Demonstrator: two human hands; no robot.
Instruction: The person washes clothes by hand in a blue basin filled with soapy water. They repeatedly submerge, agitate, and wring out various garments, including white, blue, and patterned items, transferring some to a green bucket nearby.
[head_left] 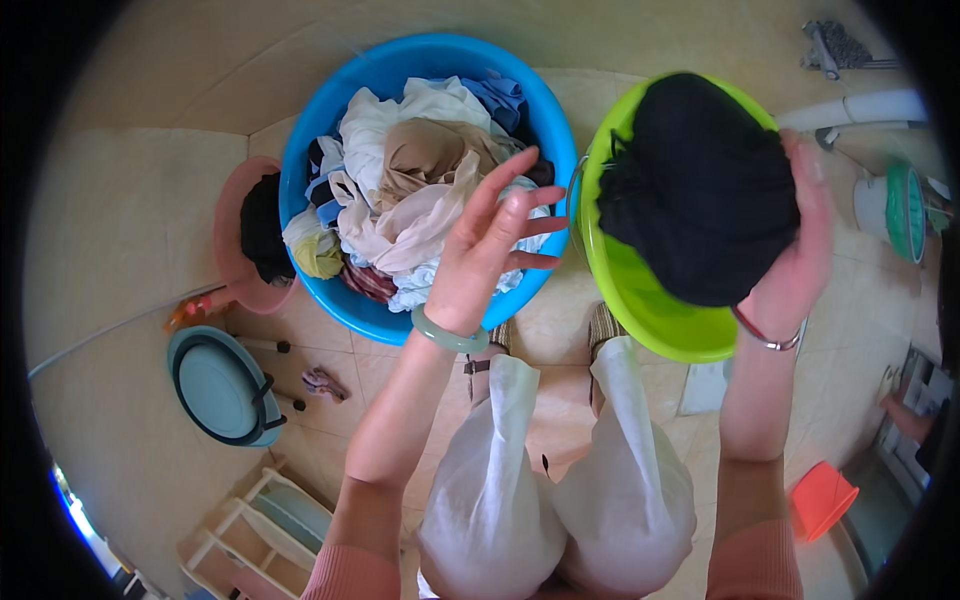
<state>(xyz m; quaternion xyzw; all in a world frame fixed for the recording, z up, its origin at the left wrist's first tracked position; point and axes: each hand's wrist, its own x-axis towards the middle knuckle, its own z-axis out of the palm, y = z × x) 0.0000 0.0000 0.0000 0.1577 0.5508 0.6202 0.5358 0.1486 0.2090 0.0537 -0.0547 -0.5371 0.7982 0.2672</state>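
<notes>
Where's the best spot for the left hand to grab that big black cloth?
Probably the left edge of the black cloth, coming from the left and pinching a fold. The right hand already holds the right side, while the left edge is uncovered and stringy, so it looks soft enough to pinch. The left hand is open on that side.

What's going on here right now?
A person sits or crouches over two tubs. Their right hand is against the side of a black cloth bundle over the lime-green tub; whether it grips the cloth can't be told. The left hand is open and empty, in front of the blue tub, which holds a heap of mixed clothes.
</notes>
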